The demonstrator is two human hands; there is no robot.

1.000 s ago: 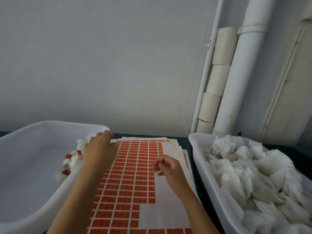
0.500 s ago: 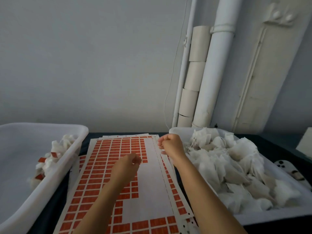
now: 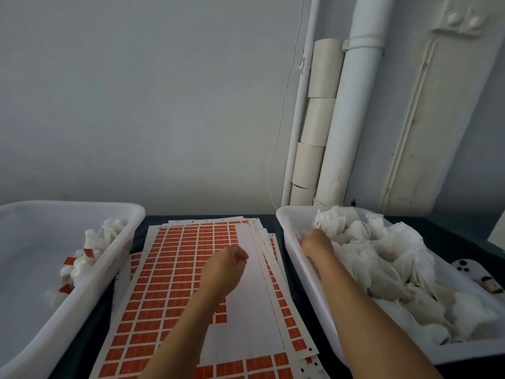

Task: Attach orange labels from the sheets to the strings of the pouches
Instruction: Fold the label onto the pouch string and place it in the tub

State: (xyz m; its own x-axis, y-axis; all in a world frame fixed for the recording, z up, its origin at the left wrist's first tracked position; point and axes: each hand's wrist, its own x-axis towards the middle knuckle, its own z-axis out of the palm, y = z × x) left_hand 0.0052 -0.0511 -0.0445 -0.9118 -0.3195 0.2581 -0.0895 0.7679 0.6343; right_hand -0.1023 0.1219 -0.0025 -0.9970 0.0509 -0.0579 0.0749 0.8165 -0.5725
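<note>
Only a few labelled pouches lie in the bin at nine o'clock (the top sheet roughly a third stripped), while the right hand digs into the heaped unlabelled pouches at three o'clock, its grasp hidden, and the left hand hovers loosely curled, seemingly holding nothing.

Both forearms bare to the frame edge, no sleeves, hands ungloved

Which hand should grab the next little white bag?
The right hand, probably: it is already down in the right bin among the unlabelled pouches. The left hand hovers over the label sheet.
</note>
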